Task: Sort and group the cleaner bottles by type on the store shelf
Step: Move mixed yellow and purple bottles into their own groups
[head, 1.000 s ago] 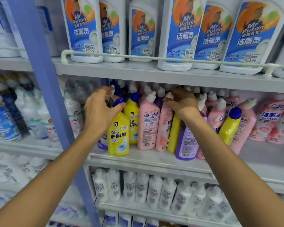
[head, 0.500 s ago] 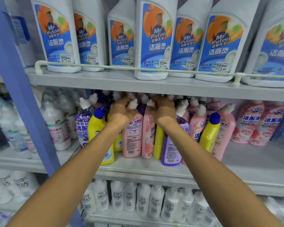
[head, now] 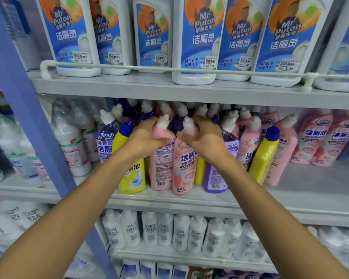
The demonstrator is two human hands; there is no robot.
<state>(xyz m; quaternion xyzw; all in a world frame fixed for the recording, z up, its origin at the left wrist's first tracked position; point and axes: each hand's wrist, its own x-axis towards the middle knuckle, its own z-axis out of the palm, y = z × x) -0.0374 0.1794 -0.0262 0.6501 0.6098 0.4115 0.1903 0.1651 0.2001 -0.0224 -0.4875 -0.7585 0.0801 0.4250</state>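
On the middle shelf (head: 290, 196) stands a mixed cluster of pink, yellow and purple cleaner bottles. My left hand (head: 143, 138) grips the neck of a pink bottle (head: 161, 166) with a white cap. Beside it, my right hand (head: 205, 137) grips the neck of a second pink bottle (head: 182, 170). A yellow bottle (head: 131, 176) with a blue cap stands just left of my left hand. A purple bottle (head: 215, 178) stands under my right wrist, and another yellow bottle (head: 264, 158) leans further right. More pink bottles (head: 314, 143) stand at the far right.
Large white bottles with blue labels (head: 195, 41) fill the top shelf behind a white rail (head: 169, 69). A blue upright post (head: 28, 109) runs down the left. White bottles (head: 73, 146) stand left of the cluster, and small white bottles (head: 179, 232) line the shelf below.
Both hands have come forward from the back rows and closed round the necks of the two front pink bottles. The view has moved closer to the shelf.
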